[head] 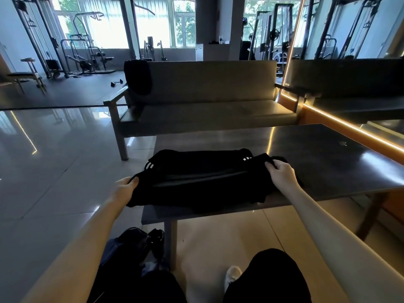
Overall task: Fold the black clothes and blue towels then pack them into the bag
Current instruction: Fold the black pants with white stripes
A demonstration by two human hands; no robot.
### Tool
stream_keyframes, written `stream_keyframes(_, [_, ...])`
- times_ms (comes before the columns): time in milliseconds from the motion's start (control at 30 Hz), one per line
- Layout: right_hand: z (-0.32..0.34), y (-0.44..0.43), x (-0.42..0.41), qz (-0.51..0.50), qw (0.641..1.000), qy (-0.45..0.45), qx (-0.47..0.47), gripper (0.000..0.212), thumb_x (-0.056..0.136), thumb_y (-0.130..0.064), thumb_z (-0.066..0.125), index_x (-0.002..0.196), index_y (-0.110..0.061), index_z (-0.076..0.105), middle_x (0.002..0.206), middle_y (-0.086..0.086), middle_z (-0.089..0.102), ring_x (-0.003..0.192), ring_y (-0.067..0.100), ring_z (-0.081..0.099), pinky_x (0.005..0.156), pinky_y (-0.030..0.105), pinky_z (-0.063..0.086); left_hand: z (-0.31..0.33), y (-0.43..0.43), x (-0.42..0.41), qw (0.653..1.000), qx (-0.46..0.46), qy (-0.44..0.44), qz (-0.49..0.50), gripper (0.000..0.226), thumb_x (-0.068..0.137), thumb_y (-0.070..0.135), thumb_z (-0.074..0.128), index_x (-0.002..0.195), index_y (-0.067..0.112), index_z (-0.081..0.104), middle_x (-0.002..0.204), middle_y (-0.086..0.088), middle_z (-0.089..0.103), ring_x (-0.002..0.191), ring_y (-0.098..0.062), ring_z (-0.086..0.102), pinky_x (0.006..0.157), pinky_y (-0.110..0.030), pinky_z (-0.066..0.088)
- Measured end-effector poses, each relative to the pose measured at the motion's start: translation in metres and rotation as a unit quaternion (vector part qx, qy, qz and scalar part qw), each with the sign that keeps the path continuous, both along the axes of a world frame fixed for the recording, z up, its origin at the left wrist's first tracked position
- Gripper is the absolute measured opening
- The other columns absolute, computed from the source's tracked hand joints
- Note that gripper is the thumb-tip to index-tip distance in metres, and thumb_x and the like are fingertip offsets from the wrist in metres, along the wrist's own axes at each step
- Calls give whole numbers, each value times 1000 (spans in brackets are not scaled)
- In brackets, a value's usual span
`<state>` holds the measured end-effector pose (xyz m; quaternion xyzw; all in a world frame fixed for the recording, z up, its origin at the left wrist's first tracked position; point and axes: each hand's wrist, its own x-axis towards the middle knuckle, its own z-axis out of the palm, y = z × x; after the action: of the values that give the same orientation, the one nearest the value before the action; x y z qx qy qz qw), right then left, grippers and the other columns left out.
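A black garment [196, 180] with white stripes lies spread across the near left part of a dark low table [317, 158]. My left hand [123, 189] grips its left edge, which hangs past the table's corner. My right hand [282, 173] pinches a raised fold at the garment's right end. A dark, shiny bag [135, 241] sits on the floor by my left leg, beside the table leg. No blue towel shows in this view.
A grey bench sofa [207, 106] stands behind the table, with another black cloth [137, 76] draped over its backrest. Gym machines fill the back of the room. A mirror wall with a lit strip [341, 123] runs along the right.
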<state>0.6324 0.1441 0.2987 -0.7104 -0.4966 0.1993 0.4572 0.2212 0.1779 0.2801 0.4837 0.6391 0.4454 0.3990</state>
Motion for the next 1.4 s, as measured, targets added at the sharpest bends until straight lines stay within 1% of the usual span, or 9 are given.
stream_keyframes(300, [-38,37,-8,-40,999,-2,-7,32,98,-25,48,70,-12,54,71,4,58,67,16,55,57,30,39,-20,41,12,997,2,60,45,29,101,24,42,87,7,59,67,-7,50,57,-17,45,51,-26,31])
stream_keyframes(667, [-83,131,-10,-42,996,41,-74,27,100,-25,45,103,-6,63,82,2,58,85,20,55,70,29,37,-67,137,24,993,-59,80,68,36,100,27,41,81,0,57,66,-9,48,67,-25,47,59,-33,31])
stream_keyframes(767, [-92,151,-10,-55,994,22,-90,24,100,-23,43,91,-7,60,71,-3,51,78,21,53,65,29,33,-76,160,28,991,-64,86,80,35,101,25,39,84,-1,55,68,-10,48,67,-25,47,56,-33,31])
stream_keyframes(867, [-100,164,-10,-70,992,-4,-103,30,101,-25,41,77,-9,50,66,-1,49,62,19,48,51,27,33,-87,177,31,984,-65,136,92,34,100,25,39,90,-1,59,81,-16,56,83,-32,54,72,-38,40])
stream_keyframes(967, [-109,170,-13,-87,988,-36,-122,31,102,-28,39,82,-8,54,65,-2,47,56,12,43,55,33,32,-99,184,35,977,-64,186,82,32,99,25,40,92,0,60,90,-17,59,92,-34,56,75,-37,38])
stream_keyframes(1067, [-113,172,-17,-90,981,-68,-157,34,100,-36,40,110,-8,58,76,-1,55,70,19,53,65,32,37,-104,183,38,978,-83,185,46,28,96,28,50,104,3,60,102,-14,63,96,-31,57,75,-33,39])
stream_keyframes(1167, [-112,169,-25,-75,969,-118,-203,61,91,-49,53,135,-9,41,115,10,60,103,30,59,73,33,39,-105,179,39,973,-99,207,7,39,88,22,65,121,5,52,111,-11,60,101,-27,57,77,-31,40])
stream_keyframes(1267, [-113,163,-31,-28,945,-206,-250,87,81,-50,66,144,-9,23,136,14,45,118,31,51,80,37,43,-105,175,38,963,-102,251,2,34,87,15,61,118,5,50,105,-13,60,85,-24,52,71,-32,39])
stream_keyframes(1400, [-113,154,-36,9,922,-246,-300,91,80,-45,66,147,-9,16,142,17,35,123,34,44,90,40,44,-109,170,33,948,-111,298,32,24,91,19,53,110,5,54,103,-17,60,83,-28,52,71,-36,42])
